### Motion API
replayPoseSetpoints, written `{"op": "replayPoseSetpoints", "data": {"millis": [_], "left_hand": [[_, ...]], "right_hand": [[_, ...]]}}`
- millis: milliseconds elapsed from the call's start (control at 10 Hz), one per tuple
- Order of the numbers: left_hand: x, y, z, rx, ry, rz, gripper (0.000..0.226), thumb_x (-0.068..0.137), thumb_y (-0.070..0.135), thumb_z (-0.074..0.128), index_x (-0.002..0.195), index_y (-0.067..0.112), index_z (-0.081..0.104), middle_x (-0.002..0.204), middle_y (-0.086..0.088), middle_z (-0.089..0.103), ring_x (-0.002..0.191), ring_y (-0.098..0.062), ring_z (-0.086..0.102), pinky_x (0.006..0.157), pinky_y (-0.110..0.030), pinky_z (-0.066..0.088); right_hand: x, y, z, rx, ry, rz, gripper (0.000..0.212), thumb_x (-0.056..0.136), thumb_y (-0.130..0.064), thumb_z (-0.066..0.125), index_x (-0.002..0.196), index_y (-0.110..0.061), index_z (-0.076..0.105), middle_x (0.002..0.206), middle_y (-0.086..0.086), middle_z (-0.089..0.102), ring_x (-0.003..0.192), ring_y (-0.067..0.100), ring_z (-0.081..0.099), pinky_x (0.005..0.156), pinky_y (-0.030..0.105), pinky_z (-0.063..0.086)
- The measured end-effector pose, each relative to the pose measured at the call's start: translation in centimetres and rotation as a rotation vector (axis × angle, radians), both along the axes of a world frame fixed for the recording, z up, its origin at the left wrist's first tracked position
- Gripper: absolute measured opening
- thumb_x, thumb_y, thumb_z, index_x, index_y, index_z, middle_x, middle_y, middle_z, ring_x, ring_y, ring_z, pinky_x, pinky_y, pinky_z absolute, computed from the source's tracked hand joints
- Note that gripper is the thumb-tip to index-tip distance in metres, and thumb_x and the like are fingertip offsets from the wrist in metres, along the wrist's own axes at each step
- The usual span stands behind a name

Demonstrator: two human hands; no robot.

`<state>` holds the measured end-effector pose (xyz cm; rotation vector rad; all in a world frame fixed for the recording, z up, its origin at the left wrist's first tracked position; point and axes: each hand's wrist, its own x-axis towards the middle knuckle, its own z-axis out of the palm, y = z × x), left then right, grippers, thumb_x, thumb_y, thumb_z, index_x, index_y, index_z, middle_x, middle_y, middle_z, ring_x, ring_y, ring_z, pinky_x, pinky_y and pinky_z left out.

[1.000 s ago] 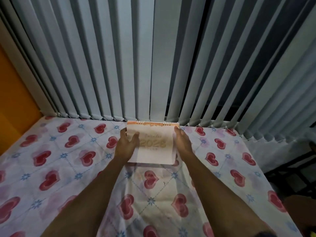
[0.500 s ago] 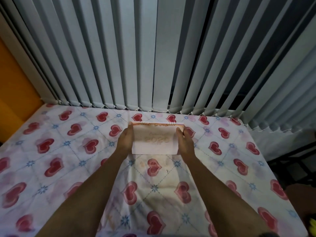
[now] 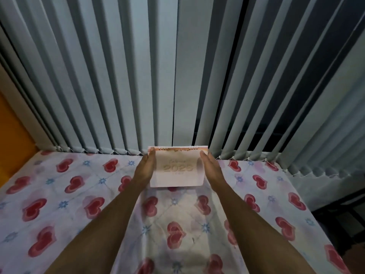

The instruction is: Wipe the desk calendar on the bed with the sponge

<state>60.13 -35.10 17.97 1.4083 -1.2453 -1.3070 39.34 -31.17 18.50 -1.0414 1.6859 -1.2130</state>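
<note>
The desk calendar (image 3: 177,171) is pale pink with an orange top band, a wire spiral and "2026" on its cover. It stands on the heart-print bed sheet (image 3: 173,210) close to the hanging blinds. My left hand (image 3: 145,169) presses flat against its left edge, thumb at the top left corner. My right hand (image 3: 212,167) lies along its right edge with fingers stretched out. Both hands hold the calendar between them. No sponge is in view.
Grey vertical blinds (image 3: 158,76) hang along the far side of the bed. An orange wall (image 3: 11,135) borders the left. The bed's right edge (image 3: 308,202) drops to a dark floor with a dark frame (image 3: 339,212).
The calendar stays between both hands but has moved farther from me, its top now reaching the blinds' lower ends. My left hand has slid off the cover to the left edge.
</note>
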Motion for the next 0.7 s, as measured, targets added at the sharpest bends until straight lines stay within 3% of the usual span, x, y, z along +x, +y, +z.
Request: {"op": "replayPoseSetpoints", "data": {"millis": [100, 200, 400, 500, 600, 700], "left_hand": [[-0.7, -3.5, -0.4, 0.011, 0.029, -0.029, 0.060, 0.093, 0.061, 0.026, 0.115, 0.018, 0.061, 0.115, -0.008, 0.065, 0.099, -0.024, 0.062, 0.080, -0.029, 0.044], [-1.5, -6.1, -1.6, 0.041, 0.024, -0.041, 0.064, 0.093, 0.060, 0.025, 0.123, 0.013, 0.055, 0.116, -0.010, 0.063, 0.098, -0.026, 0.060, 0.077, -0.030, 0.045], [-2.1, -8.3, -3.4, 0.098, -0.009, -0.061, 0.065, 0.092, 0.064, 0.022, 0.115, 0.015, 0.058, 0.116, -0.013, 0.064, 0.093, -0.027, 0.063, 0.085, -0.038, 0.050], [-2.2, -8.3, -3.4, 0.076, -0.143, -0.044, 0.073, 0.091, 0.066, 0.014, 0.123, 0.013, 0.054, 0.124, -0.018, 0.061, 0.111, -0.037, 0.058, 0.102, -0.051, 0.044], [-2.3, -8.5, -3.3, 0.048, -0.254, -0.008, 0.073, 0.094, 0.061, 0.012, 0.125, 0.008, 0.051, 0.127, -0.022, 0.058, 0.115, -0.038, 0.055, 0.103, -0.048, 0.043], [-1.9, -8.4, -2.2, -0.006, -0.396, 0.081, 0.064, 0.097, 0.052, 0.021, 0.129, 0.002, 0.042, 0.132, -0.025, 0.053, 0.119, -0.041, 0.051, 0.100, -0.046, 0.041]], "right_hand": [[-0.4, -3.3, -0.4, -0.017, -0.018, -0.020, 0.038, 0.097, -0.048, 0.041, 0.131, -0.034, 0.049, 0.130, -0.001, 0.056, 0.115, 0.021, 0.052, 0.096, 0.038, 0.039], [-1.0, -5.7, -1.9, 0.006, -0.050, -0.047, 0.036, 0.097, -0.049, 0.040, 0.130, -0.036, 0.048, 0.128, -0.001, 0.055, 0.117, 0.023, 0.051, 0.104, 0.049, 0.040], [-1.3, -7.6, -4.4, 0.035, -0.081, -0.063, 0.040, 0.099, -0.046, 0.039, 0.137, -0.034, 0.041, 0.130, 0.001, 0.055, 0.109, 0.021, 0.054, 0.091, 0.042, 0.046], [-1.5, -7.6, -4.6, 0.035, -0.077, -0.062, 0.042, 0.100, -0.042, 0.038, 0.140, -0.030, 0.040, 0.137, 0.003, 0.052, 0.118, 0.023, 0.051, 0.100, 0.042, 0.042], [-2.1, -8.1, -4.3, 0.066, -0.024, -0.093, 0.044, 0.100, -0.046, 0.034, 0.140, -0.027, 0.041, 0.140, 0.005, 0.050, 0.121, 0.025, 0.049, 0.103, 0.043, 0.038], [-2.3, -7.9, -2.9, 0.125, 0.188, -0.158, 0.047, 0.100, -0.046, 0.034, 0.138, -0.019, 0.041, 0.143, 0.012, 0.047, 0.128, 0.033, 0.045, 0.104, 0.045, 0.035]]}}
